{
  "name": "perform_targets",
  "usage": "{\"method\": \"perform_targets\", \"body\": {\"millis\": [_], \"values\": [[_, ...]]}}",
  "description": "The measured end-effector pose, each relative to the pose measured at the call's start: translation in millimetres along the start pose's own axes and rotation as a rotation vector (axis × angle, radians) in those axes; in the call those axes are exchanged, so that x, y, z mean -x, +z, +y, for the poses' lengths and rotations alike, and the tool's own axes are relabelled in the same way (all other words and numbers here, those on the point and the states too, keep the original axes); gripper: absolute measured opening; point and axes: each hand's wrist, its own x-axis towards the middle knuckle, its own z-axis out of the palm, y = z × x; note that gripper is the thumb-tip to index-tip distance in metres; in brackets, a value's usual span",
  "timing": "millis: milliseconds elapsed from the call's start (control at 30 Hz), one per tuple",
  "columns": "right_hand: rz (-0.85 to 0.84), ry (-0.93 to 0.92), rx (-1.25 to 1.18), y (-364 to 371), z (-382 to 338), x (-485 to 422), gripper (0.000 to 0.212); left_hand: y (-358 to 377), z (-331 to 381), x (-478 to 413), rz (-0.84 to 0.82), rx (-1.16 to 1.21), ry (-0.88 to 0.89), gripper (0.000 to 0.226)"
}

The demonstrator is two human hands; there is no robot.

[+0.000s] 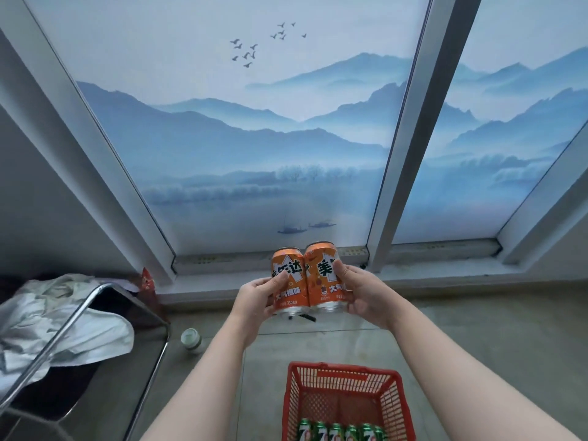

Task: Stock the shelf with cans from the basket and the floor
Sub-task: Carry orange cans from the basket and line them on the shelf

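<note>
Two orange soda cans are held up side by side, touching, in front of the window sill. My left hand (259, 297) grips the left orange can (288, 278). My right hand (361, 289) grips the right orange can (324, 275). Both cans are upright, slightly tilted towards each other at the top. Below, on the floor, stands a red plastic basket (294, 393) with a row of several green cans (342, 432) along its near side. No shelf is in view.
A metal-framed chair (95, 300) with crumpled pale cloth (60, 326) on it stands at the left. A small white-capped jar (191, 339) sits on the concrete floor beside it. Ahead is a window with a mountain-scene blind (254, 138) and a low sill (270, 259).
</note>
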Motion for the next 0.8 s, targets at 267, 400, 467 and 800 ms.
{"method": "perform_targets", "body": {"millis": [267,400,467,800], "values": [[-0.130,-0.016,0.081,50.0,-26.6,-22.9,0.064,-39.5,33.1,16.3,0.117,0.051,0.068,0.033],[-0.255,-0.014,0.162,77.0,-37.7,-35.9,0.066,-60.2,41.4,34.2,0.218,0.089,0.119,0.030],[-0.313,-0.008,0.183,88.2,-41.6,-41.8,0.063,-67.9,43.2,42.6,0.276,0.098,0.141,0.038],[-0.664,0.047,0.274,150.9,-30.2,-42.0,0.056,-96.3,14.3,110.2,0.628,0.336,0.211,0.051]]}}
